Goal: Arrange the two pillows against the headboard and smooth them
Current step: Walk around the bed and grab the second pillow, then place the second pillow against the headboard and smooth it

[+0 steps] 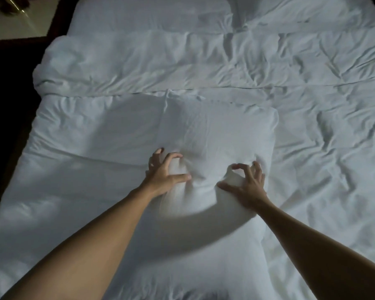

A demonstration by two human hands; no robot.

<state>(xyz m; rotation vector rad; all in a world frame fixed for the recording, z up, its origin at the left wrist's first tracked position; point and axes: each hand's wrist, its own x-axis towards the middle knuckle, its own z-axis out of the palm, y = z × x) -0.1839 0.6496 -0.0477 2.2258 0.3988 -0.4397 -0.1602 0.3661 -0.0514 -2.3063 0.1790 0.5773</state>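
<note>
A white pillow (214, 135) lies on the white duvet in the middle of the bed. My left hand (165, 169) digs its curled fingers into the pillow's near edge on the left and bunches the cloth. My right hand (247, 182) grips the same near edge further right, fingers and thumb pinching a fold. The pillow's near part is blurred and casts a shadow on the duvet below it. At the top of the view, a second white pillow (152, 16) lies flat at the far end of the bed. The headboard is not in view.
The rumpled white duvet (323, 131) covers the bed, with a folded band (139, 61) across it beyond the pillow. The bed's left edge drops to a dark floor (7, 100). A pale tabletop (17, 20) stands at the top left.
</note>
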